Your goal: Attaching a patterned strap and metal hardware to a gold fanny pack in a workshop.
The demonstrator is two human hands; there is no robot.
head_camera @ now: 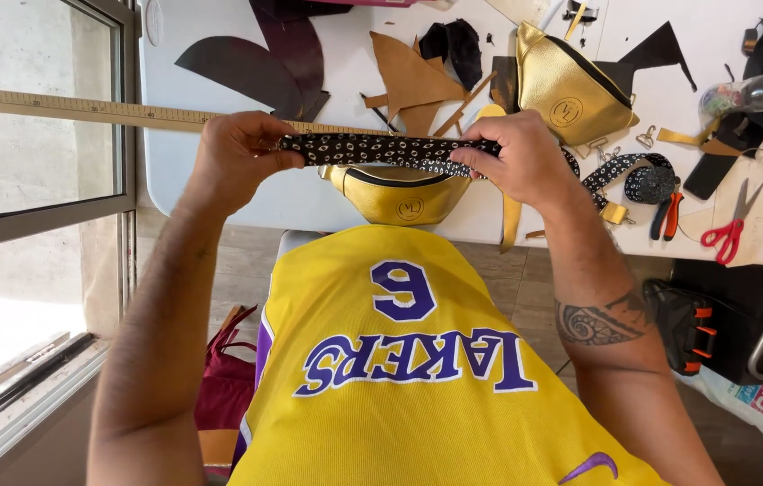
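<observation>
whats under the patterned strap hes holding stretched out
Below the patterned strap, stretched between the left hand and right hand, a gold pouch lies at the white table edge. The strap covers the pouch's top edge; a wooden ruler runs behind it.

I'm holding both hands at the table's near edge, and the patterned strap [381, 149] is stretching between my left hand [236, 153] and right hand [518, 155], barring the way straight ahead. Just under it the gold pouch [398, 193] is sitting at the edge. Beyond, leather scraps [413, 81] and a second gold bag [569, 85] are crowding the middle. To my right, pliers [667, 214] and red scissors [731, 227] are lying close. The white table [210, 180] is lying bare left of my left hand, below the wooden ruler [76, 108].
</observation>
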